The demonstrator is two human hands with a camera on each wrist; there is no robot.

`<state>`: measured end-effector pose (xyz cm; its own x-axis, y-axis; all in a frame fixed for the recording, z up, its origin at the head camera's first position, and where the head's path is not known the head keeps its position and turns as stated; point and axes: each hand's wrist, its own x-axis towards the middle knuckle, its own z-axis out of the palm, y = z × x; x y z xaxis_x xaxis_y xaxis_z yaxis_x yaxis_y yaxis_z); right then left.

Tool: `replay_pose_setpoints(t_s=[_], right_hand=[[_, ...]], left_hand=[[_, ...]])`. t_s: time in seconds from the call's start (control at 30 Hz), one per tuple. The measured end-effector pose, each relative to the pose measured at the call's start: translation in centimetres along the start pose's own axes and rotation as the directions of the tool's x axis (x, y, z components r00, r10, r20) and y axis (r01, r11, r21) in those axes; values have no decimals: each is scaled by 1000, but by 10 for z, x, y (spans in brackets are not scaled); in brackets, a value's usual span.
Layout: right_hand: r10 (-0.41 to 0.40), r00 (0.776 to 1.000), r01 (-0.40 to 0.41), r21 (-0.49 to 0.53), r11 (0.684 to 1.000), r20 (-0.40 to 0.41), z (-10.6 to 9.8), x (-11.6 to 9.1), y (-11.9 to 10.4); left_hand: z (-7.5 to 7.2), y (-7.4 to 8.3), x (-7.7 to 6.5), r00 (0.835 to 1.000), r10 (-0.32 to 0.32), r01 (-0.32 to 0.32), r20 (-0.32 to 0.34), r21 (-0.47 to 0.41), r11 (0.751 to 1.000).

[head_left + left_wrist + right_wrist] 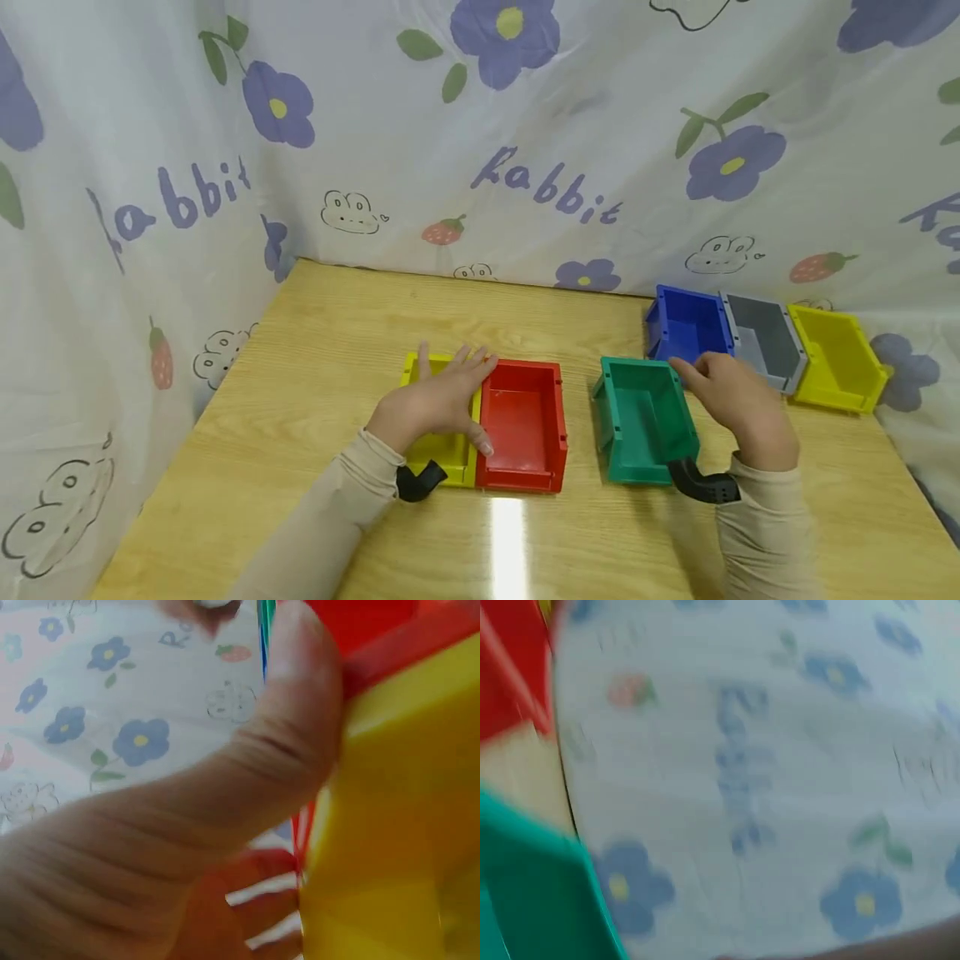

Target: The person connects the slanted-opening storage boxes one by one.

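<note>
My left hand lies over a yellow bin, fingers spread toward its far rim. Its thumb reaches the wall where the yellow bin meets a red bin. These two bins stand side by side. To their right, a gap away, stands a green bin. Near that bin's far right corner is my right hand, fingers loosely bent. In the left wrist view, a strip of background shows between the blurred right hand and the green bin's edge. Most of the right hand is outside the right wrist view.
At the back right, a blue bin, a grey bin and another yellow bin stand in a row on the wooden table. A printed cloth hangs behind the table and along its left side.
</note>
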<state>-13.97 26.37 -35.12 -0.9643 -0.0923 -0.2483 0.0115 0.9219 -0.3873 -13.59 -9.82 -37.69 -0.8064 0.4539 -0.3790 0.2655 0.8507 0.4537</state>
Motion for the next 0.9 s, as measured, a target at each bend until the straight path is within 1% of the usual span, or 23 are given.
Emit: replay_pose_setpoints(t_s=[0.03,0.07,0.13,0.17,0.23,0.3,0.37,0.47,0.53,0.6,0.7,0.77,0.8,0.83,0.9], right_hand=[[3,998,-3,-4,1000,62,-2,1,11],[-3,991,1,11,1000,130,-3,3,20],[-34,970,17,73,997,241,1,9,33],[-61,959,28,121,992,278,4,13,37],[-109,944,36,233,972,312,13,21,41],[-139,937,22,342,940,321,22,30,42],[-152,931,-5,428,904,332,29,37,42],[-182,920,-30,525,851,348,38,46,39],[-204,916,-32,569,822,346,41,50,37],[-227,918,-23,616,787,324,40,51,36],[-226,931,-26,673,740,285,34,49,33],[-231,935,-22,695,718,269,30,47,30],[-236,935,-18,700,714,265,28,46,28],[-240,934,-15,699,715,265,27,46,25],[-254,929,-1,687,727,270,27,45,19]], left_hand=[[1,-1,1,1000,10,-10,0,-4,1000],[1,-2,1,1000,16,-16,0,-9,1000],[3,-5,2,1000,17,-17,4,-18,1000],[3,-7,2,1000,15,-15,6,-20,1000],[3,-12,1,1000,4,-4,2,-25,1000],[1,-18,0,1000,-7,6,-9,-31,1000],[-1,-23,-1,1000,-12,12,-23,-29,1000],[-4,-30,-2,999,-14,13,-38,-34,999],[-5,-33,-2,999,-9,7,-44,-40,999],[-6,-35,-2,999,2,-4,-51,-46,999],[-7,-36,-1,997,17,-19,-70,-33,999],[-7,-36,0,997,18,-20,-81,-13,1000],[-7,-35,1,996,15,-15,-84,-2,1000],[-7,-35,2,996,14,-14,-88,6,1000],[-6,-34,3,996,10,-9,-91,16,1000]])
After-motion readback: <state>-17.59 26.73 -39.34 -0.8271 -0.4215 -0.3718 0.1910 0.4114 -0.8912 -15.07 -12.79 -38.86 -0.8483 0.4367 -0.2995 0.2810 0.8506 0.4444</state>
